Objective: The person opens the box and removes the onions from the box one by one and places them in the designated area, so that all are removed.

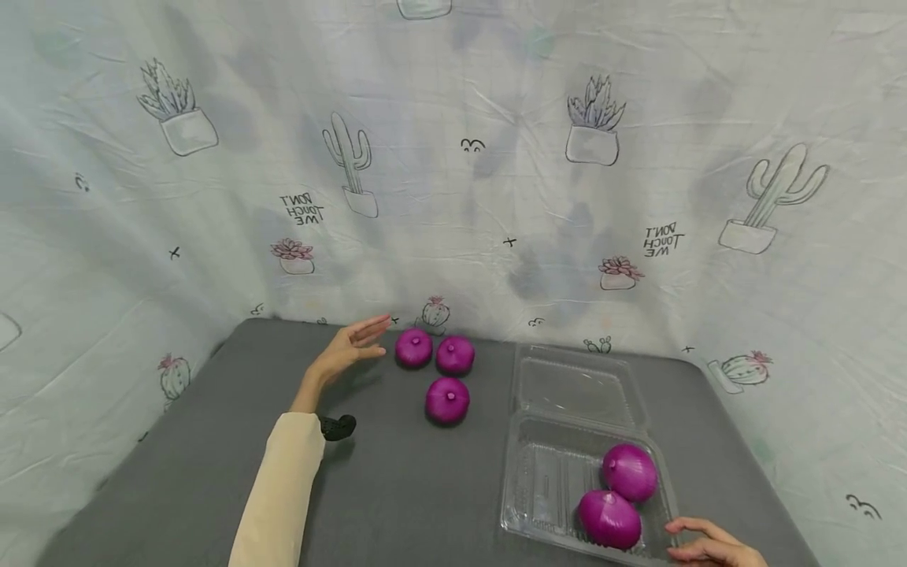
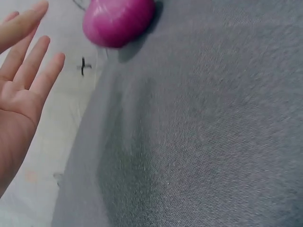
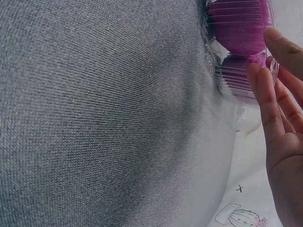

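My left hand [image 1: 345,352], fingers spread and nothing in its grasp, hovers over the table just left of three purple onions. The closest is the back-left onion [image 1: 413,348]; beside it sits the back-right onion [image 1: 456,355], with the front onion [image 1: 447,400] nearer me. In the left wrist view, an onion [image 2: 118,21] lies beyond the fingertips. My right hand [image 3: 289,132] pinches the right rim of a clear plastic clamshell container [image 1: 546,429]. Inside, on the right, two onions touch: a rear onion [image 1: 629,472] and a front onion [image 1: 609,520].
The container's lid [image 1: 577,386] lies folded back flat behind its base. A grey cloth [image 1: 404,488] covers the table. Behind and at both sides hangs a pale curtain [image 1: 453,189] printed with cacti, meeting the table's back edge close to the onions.
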Demonstrator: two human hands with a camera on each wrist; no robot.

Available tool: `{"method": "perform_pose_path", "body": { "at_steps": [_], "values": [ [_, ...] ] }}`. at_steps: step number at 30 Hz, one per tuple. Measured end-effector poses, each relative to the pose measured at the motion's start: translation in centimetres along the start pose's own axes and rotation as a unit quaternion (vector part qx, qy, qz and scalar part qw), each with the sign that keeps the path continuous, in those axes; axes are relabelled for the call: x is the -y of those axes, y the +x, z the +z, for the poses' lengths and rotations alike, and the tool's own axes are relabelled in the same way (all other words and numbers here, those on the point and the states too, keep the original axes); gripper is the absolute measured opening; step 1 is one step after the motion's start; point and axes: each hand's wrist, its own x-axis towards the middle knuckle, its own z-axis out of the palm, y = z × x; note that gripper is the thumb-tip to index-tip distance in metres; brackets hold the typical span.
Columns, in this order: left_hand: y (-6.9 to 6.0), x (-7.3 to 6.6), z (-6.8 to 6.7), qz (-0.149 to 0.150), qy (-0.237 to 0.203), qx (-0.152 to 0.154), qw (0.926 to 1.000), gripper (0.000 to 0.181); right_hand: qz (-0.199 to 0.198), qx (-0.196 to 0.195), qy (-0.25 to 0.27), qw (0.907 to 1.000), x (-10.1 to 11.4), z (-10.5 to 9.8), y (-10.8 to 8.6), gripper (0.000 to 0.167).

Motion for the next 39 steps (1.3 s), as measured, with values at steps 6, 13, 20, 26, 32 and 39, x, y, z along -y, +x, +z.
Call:
{"method": "perform_pose_path", "body": {
  "at_steps": [6,13,20,26,32,39],
  "values": [
    [-0.6,-0.8,1.8,0.017,-0.010,0.037,0.9991,0.060,0.031,-0.026,-0.045,0.9982,0.1,0.7,0.0,0.048],
    [-0.8,-2.1,5.5,0.032,-0.042,0.092,0.9943,0.056,0.063,-0.060,-0.065,0.9941,0.7,1.6,-0.1,0.043],
    [-0.6,-3.1,9.4,0.063,-0.058,0.167,0.9822,0.053,0.032,-0.101,-0.107,0.9886,0.6,2.3,0.0,0.041],
    [0.2,-4.5,12.6,0.081,-0.057,0.231,0.9680,0.050,0.062,-0.163,-0.176,0.9688,1.1,3.0,0.2,0.034],
    [1.0,-5.9,15.7,0.085,-0.071,0.302,0.9467,0.050,0.117,-0.167,-0.214,0.9552,1.9,2.9,0.6,0.025],
    [2.9,-6.6,19.7,0.070,-0.095,0.388,0.9141,0.050,0.109,-0.163,-0.201,0.9598,2.2,3.2,0.6,0.023]
  ]
}}
